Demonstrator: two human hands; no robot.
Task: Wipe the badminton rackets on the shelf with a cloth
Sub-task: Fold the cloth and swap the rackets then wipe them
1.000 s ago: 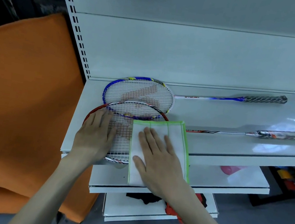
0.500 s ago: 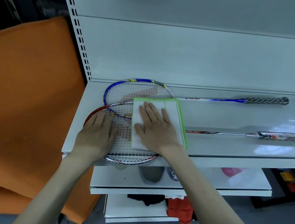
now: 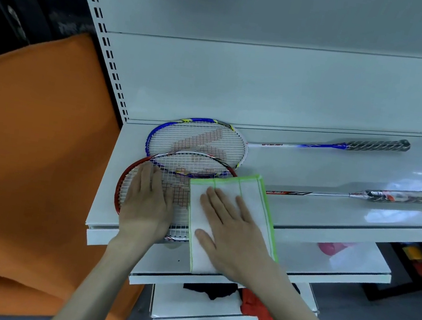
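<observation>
Right hand [image 3: 232, 233] flat, fingers spread, pressing the green-edged white cloth [image 3: 234, 217] onto the red racket [image 3: 172, 197] head at lower centre, left hand [image 3: 146, 205] flat pinning its strings, so wiping looks mid-way on this one, with the blue racket [image 3: 196, 141] behind apparently still to do.

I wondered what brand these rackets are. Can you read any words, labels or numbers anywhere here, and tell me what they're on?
No text can be read.
Blue racket: red lettering on its white shaft, too small and blurred to read; the reddish pattern on its strings is a logo, not letters.
Red racket: shaft markings and handle wrap print are blurred.
Cloth: only green stripes, no writing.
Shelf: no labels visible.
</observation>
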